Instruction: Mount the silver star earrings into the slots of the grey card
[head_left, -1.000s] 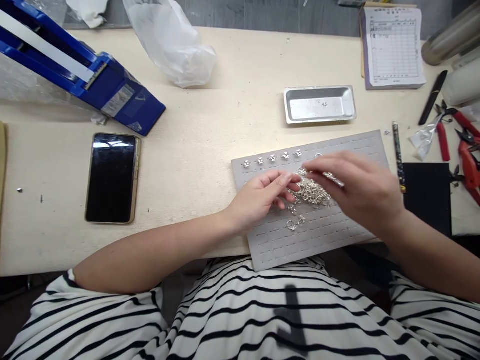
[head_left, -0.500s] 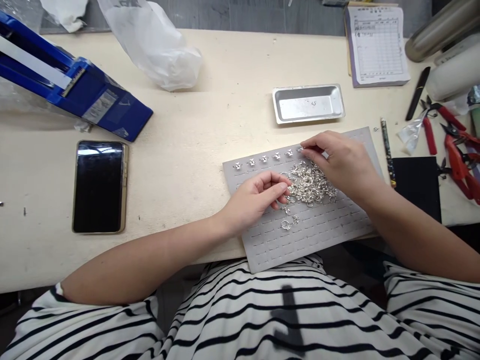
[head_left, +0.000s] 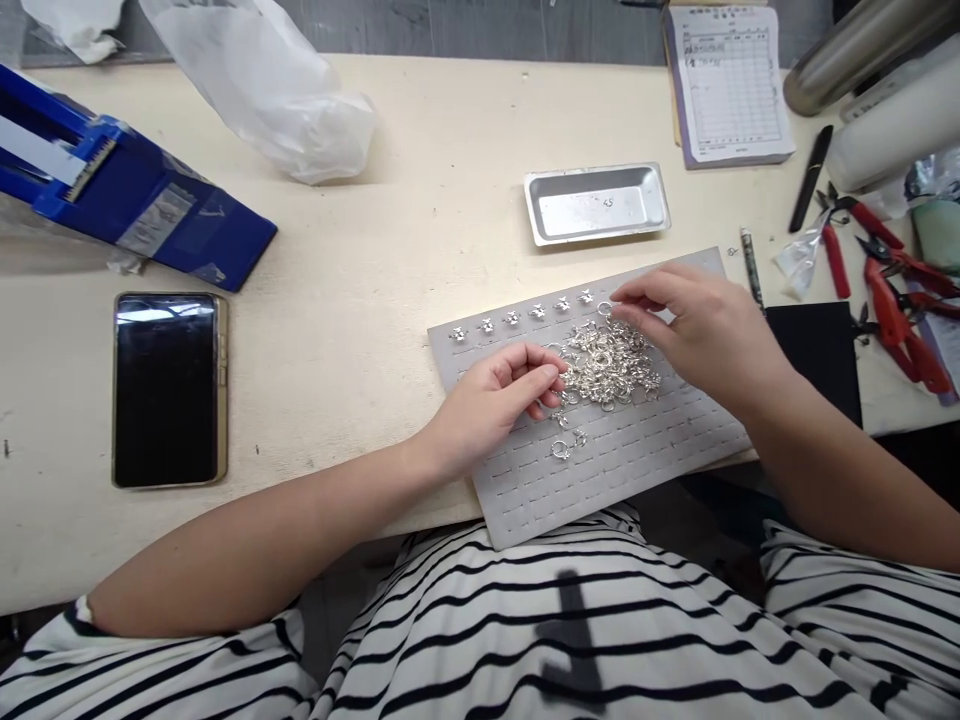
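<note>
The right hand [head_left: 705, 330] has left the pile of rings [head_left: 611, 362] at the middle of the grey pad [head_left: 675, 450], where it hovered blurred a second ago. It now reaches to the pad's far edge, at the right end of the row of seated rings [head_left: 537, 311]. Its thumb and forefinger pinch a ring [head_left: 606, 308] just beside the last one in the row. That row appears one ring longer: six now, five a second ago. The pile, half covered before, lies open to view. The head camera has swung right.
</note>
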